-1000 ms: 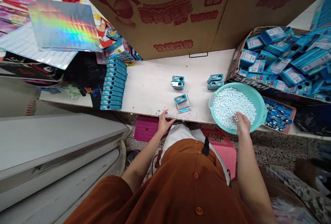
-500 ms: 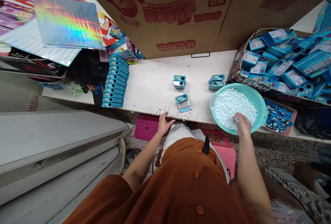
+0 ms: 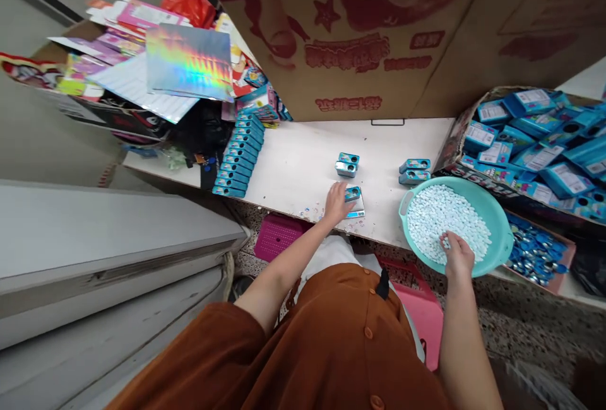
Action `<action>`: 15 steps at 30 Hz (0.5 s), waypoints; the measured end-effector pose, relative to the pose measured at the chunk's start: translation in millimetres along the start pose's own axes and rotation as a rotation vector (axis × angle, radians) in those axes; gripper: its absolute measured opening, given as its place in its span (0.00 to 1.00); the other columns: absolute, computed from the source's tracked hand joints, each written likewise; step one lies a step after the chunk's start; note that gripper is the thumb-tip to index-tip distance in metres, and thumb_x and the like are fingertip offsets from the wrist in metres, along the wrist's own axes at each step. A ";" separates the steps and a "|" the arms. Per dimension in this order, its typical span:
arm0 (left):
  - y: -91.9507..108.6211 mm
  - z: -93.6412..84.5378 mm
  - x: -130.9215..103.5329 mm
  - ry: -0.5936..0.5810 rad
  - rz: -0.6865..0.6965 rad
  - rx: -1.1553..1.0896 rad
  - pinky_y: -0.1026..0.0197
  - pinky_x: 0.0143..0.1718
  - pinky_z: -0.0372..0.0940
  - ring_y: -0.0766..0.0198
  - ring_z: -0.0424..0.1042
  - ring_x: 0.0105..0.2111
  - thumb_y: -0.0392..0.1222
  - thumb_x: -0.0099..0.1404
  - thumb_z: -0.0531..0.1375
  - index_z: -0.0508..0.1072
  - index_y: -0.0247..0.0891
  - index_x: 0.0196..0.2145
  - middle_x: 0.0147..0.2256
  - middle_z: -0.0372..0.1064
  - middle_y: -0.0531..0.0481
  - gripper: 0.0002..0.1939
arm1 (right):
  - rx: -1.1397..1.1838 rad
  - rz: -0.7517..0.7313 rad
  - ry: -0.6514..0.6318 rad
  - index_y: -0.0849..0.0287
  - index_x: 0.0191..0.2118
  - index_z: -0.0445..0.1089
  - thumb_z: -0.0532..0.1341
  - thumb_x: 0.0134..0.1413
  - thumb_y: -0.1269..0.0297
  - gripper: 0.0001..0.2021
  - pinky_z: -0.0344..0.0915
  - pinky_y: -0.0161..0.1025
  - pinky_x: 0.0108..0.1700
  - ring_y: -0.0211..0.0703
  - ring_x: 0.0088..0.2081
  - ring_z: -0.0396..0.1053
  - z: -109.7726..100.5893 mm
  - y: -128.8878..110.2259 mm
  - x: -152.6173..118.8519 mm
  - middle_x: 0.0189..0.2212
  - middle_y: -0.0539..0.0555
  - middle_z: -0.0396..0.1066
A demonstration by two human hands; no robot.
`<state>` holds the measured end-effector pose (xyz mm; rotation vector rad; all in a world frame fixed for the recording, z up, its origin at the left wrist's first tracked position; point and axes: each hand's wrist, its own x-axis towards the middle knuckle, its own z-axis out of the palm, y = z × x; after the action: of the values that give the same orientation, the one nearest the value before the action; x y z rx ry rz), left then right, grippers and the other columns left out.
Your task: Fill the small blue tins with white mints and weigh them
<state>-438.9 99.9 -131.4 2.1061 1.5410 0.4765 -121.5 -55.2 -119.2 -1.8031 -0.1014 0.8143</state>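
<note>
My left hand (image 3: 336,202) is at the left end of a small blue box (image 3: 353,193), fingers on its far side and thumb on its near side. The box lies on a small flat scale (image 3: 358,208) and is partly covered by the hand. Over a turquoise basin (image 3: 500,224), my right hand (image 3: 458,255) has its fingers pinched together around a few small white candies. Many more white candies (image 3: 440,217) fill the basin. Behind the scale, a pair of blue boxes (image 3: 347,165) stands side by side, and another pair (image 3: 415,171) is beside the basin.
A row of blue boxes (image 3: 240,158) lines the left. An open carton (image 3: 447,151) heaped with blue boxes stands right, with a tray of blue and silver lids (image 3: 537,252) in front. A large cardboard box (image 3: 350,76) backs the white table (image 3: 288,164). Cluttered packaging lies far left.
My left hand has moved from the table's front edge up and right onto the blue box on the scale. My right hand stays over the candies, fingers pinched. The view has shifted.
</note>
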 end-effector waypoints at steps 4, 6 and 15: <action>-3.8 0.4 23.6 -0.105 -0.006 0.038 0.44 0.57 0.53 0.46 0.52 0.58 0.40 0.49 0.66 0.54 0.38 0.56 0.55 0.55 0.37 0.39 | -0.003 -0.022 0.008 0.62 0.28 0.69 0.69 0.29 0.52 0.21 0.68 0.37 0.32 0.36 0.28 0.68 7.1 1.3 -2.3 0.25 0.49 0.69; -11.7 -2.6 24.9 -0.151 -0.002 0.049 0.45 0.56 0.54 0.46 0.54 0.57 0.40 0.48 0.67 0.55 0.38 0.56 0.55 0.55 0.38 0.40 | 0.005 -0.031 0.014 0.61 0.28 0.69 0.70 0.28 0.52 0.21 0.68 0.38 0.32 0.37 0.28 0.68 10.0 1.2 -5.9 0.25 0.49 0.69; -32.2 -13.8 21.3 -0.274 0.003 -0.040 0.50 0.50 0.60 0.51 0.62 0.50 0.39 0.54 0.62 0.63 0.38 0.51 0.48 0.64 0.42 0.26 | -0.103 -0.076 0.134 0.59 0.28 0.67 0.66 0.30 0.48 0.20 0.68 0.41 0.36 0.41 0.33 0.69 30.9 1.6 -26.0 0.25 0.49 0.67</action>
<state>-465.1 130.6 -138.5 2.0460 1.3599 0.2064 -159.4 -42.5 -113.3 -1.9342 -0.1259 0.6427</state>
